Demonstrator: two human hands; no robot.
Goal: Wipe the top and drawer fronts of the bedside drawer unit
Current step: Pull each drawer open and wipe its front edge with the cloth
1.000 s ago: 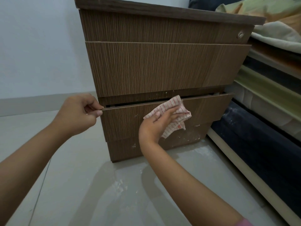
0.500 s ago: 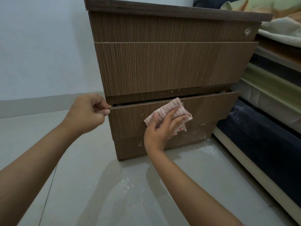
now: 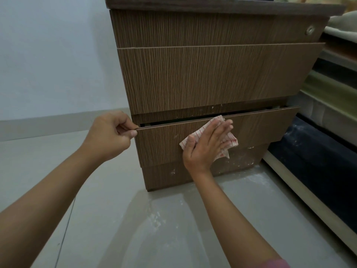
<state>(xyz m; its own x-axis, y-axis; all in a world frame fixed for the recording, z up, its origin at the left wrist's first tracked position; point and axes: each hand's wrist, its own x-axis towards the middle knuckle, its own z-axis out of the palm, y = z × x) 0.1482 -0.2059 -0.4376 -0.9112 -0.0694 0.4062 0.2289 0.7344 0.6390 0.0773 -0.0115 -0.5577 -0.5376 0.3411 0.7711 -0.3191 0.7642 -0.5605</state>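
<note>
A brown wood-grain bedside drawer unit [image 3: 212, 74] stands on the floor against the wall. Its bottom drawer [image 3: 260, 128] is pulled out a little, with white specks on its front. My left hand [image 3: 110, 136] pinches the top left corner of that drawer front. My right hand [image 3: 207, 146] lies flat on a white cloth with red checks [image 3: 229, 141] and presses it against the middle of the bottom drawer front. The two upper drawers are closed; a round lock [image 3: 309, 30] sits at the top drawer's right end.
A bed [image 3: 328, 151] with a dark base and stacked mattresses stands directly right of the unit. Bedding [image 3: 343, 22] hangs over its top edge. White dust streaks mark the pale tiled floor [image 3: 154, 219] in front. A plain wall [image 3: 54, 55] is on the left.
My right hand has flattened out on the cloth and slid slightly up and right along the bottom drawer front. The left hand keeps its grip on the drawer corner.
</note>
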